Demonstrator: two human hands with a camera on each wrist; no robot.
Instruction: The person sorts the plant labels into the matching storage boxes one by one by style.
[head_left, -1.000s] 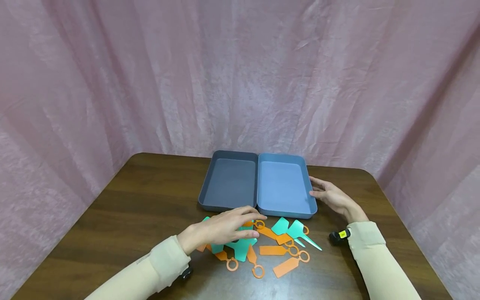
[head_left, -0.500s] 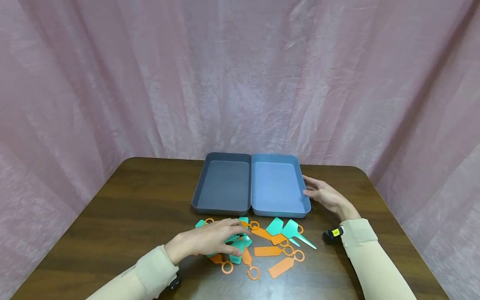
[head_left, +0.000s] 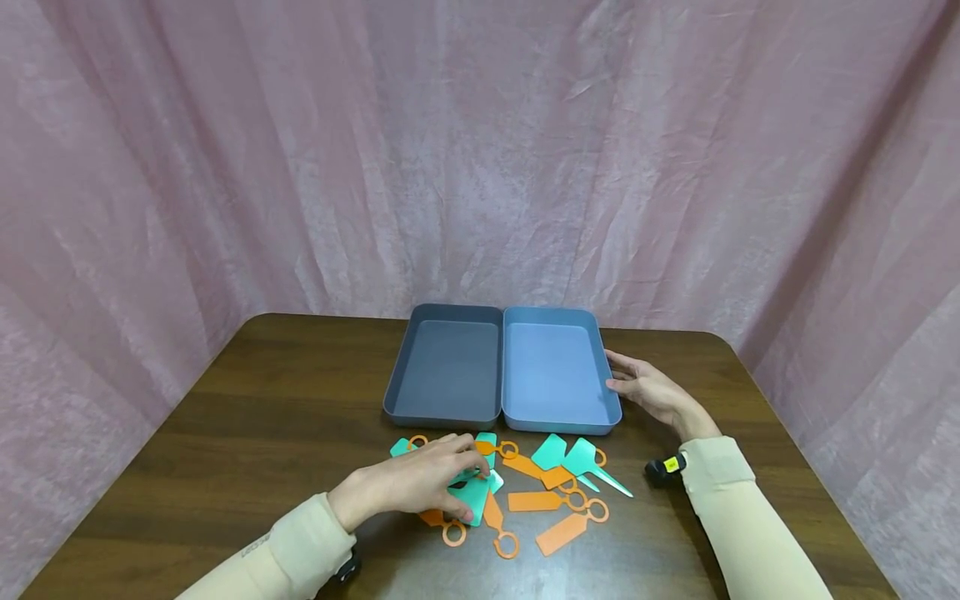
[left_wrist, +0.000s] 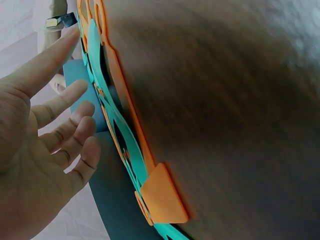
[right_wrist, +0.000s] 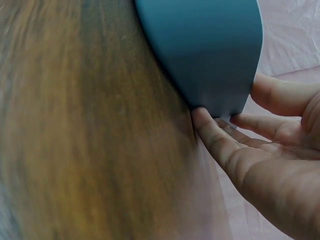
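My left hand (head_left: 420, 479) is low over a pile of flat plastic tags, thumb and fingertips at a green plant label (head_left: 469, 498). In the left wrist view, the thumb and fingers stand apart, beside the edges of green and orange pieces. Orange tags with ring ends (head_left: 534, 502) lie around and under the green ones; part of the pile is hidden by the hand. At the light blue tray (head_left: 562, 362), my right hand (head_left: 656, 396) touches the outer right wall. Its fairly straight fingers (right_wrist: 220, 137) meet the tray's side and lower edge in the right wrist view.
A dark grey tray (head_left: 453, 367) stands directly left of the blue one, behind the tags. Two green labels with pointed stakes (head_left: 581, 457) lie in front of the blue tray. The brown wooden table (head_left: 300, 400) ends at a pink curtain (head_left: 480, 167).
My left hand has shifted back from over the pile's right side and lowered, thumb and fingertips drawing nearer a green label, which has moved slightly. The right hand stays at the blue tray.
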